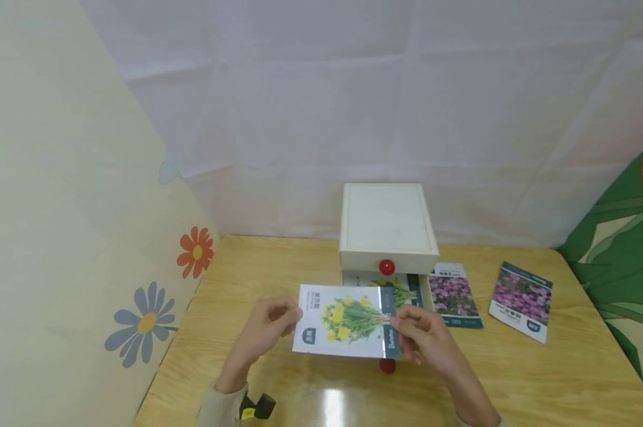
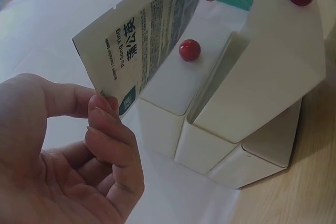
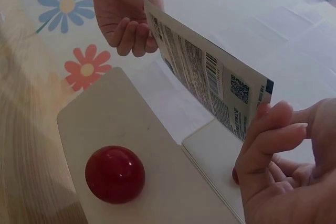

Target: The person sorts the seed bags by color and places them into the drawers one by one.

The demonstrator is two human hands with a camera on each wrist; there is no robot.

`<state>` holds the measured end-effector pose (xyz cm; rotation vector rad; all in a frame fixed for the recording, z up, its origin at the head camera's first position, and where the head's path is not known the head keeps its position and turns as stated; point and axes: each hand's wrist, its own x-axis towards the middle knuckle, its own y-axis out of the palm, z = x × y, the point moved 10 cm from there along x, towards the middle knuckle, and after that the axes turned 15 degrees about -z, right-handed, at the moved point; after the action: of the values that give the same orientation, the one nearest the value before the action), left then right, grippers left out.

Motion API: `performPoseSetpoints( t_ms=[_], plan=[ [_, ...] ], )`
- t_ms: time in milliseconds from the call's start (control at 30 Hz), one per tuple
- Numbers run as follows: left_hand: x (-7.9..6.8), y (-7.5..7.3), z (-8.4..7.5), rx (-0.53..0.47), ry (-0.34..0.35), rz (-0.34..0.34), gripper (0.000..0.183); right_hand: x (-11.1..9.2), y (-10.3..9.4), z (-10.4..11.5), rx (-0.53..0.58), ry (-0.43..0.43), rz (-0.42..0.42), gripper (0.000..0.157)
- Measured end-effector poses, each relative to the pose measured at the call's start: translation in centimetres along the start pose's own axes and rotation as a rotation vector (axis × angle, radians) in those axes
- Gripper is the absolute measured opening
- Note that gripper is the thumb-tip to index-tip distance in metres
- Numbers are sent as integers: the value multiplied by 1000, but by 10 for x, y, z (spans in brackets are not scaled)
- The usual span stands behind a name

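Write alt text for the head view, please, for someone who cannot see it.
A person's left hand and right hand hold a dandelion seed packet sideways over the open lower drawer of a white cabinet. Another dandelion packet lies in the drawer; two purple-flower packets lie to the right on the wooden table.

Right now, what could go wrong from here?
The yellow-flower packet is pinched near opposite ends by the left hand and right hand; if either loosens, it could swing or slip. If it is lowered into the open drawer, it might catch on a wall or push aside the similar packet lying inside.
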<state>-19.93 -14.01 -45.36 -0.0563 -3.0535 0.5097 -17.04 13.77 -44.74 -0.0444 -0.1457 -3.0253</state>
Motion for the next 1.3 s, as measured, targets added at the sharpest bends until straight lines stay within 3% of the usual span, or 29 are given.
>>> performPoseSetpoints(
  t_ms=[267, 500, 733, 1067, 1300],
  plan=[
    [5, 12, -1, -2, 35, 30, 17, 1, -13, -2, -23, 1, -35, 22],
    [8, 23, 2, -5, 7, 34, 15, -1, -23, -6, -14, 27, -56, 23],
    [11, 33, -2, -15, 57, 38, 16, -3, -36, -10, -76, 45, -127, 21],
    [15, 47, -5, -21, 78, 15, 15, -4, -55, -11, -155, 60, -188, 23],
    [14, 57, -2, -38, 45, 34, 20, -5, -64, -11, -190, 69, -226, 23]
  ],
)
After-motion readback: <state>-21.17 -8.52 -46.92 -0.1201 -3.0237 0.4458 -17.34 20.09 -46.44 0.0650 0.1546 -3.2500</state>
